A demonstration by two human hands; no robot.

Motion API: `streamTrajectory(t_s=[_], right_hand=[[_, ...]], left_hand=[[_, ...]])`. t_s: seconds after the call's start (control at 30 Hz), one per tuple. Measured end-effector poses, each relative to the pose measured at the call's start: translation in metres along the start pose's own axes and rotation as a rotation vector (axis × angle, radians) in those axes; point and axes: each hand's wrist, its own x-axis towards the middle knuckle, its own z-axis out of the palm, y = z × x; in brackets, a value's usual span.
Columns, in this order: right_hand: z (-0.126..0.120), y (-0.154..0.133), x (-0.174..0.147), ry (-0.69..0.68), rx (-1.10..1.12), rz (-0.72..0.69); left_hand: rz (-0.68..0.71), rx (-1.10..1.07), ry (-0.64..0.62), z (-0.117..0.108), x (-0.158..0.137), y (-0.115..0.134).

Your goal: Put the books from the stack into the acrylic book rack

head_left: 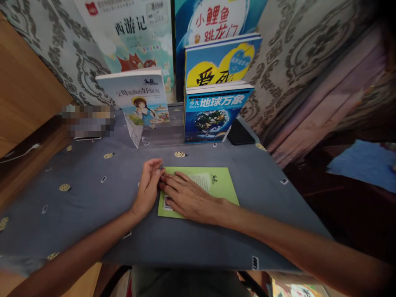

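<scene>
A green book (225,181) lies closed on the grey tablecloth, with a barcode and a pale text block on the cover facing up. Resting flat across the book's left half is my right hand (188,198), fingers stretched toward its left edge. Beside that edge stands my left hand (148,185) on its side, fingers extended and slightly curved. Its thumb is close to the right fingertips; whether they touch I cannot tell. Part of the barcode and text is hidden under my right hand.
Behind, a clear acrylic stand (161,136) holds a parents-themed book (145,99) and a blue earth book (216,115). Taller books, including a white-and-teal one (136,41), rise at the back. A black phone-like object (241,133) lies right of the stand. A patterned curtain (287,49) hangs behind.
</scene>
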Motion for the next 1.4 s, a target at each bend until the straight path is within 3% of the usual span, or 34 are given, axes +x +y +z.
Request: streamTrajectory(t_s=[0.27,0.43,0.63,0.83,1.0,1.2,1.4], right_hand=[[-0.008,0.027,0.010,-0.087,0.074,0.035],[-0.005,0.032,0.012,-0.046,0.090,0.022],[-0.001,0.036,0.010,0.005,0.140,-0.002],[-0.005,0.037,0.002,0.007,0.158,0.036],[-0.013,0.042,-0.028,-0.008,0.116,0.131],[-0.026,0.061,-0.094,0.079,0.091,0.304],[-0.034,0.068,-0.135,0.156,0.077,0.418]], left_hand=[[0.014,0.005,0.036,-0.003,0.006,-0.007],[0.071,0.058,0.020,0.000,0.002,-0.001],[0.137,0.033,-0.059,0.002,-0.008,0.007],[0.165,0.152,-0.196,0.001,-0.015,0.005],[0.134,0.267,-0.251,0.001,-0.015,0.003],[0.121,0.306,-0.279,-0.001,-0.014,-0.001],[0.205,0.511,-0.303,-0.002,-0.014,0.007]])
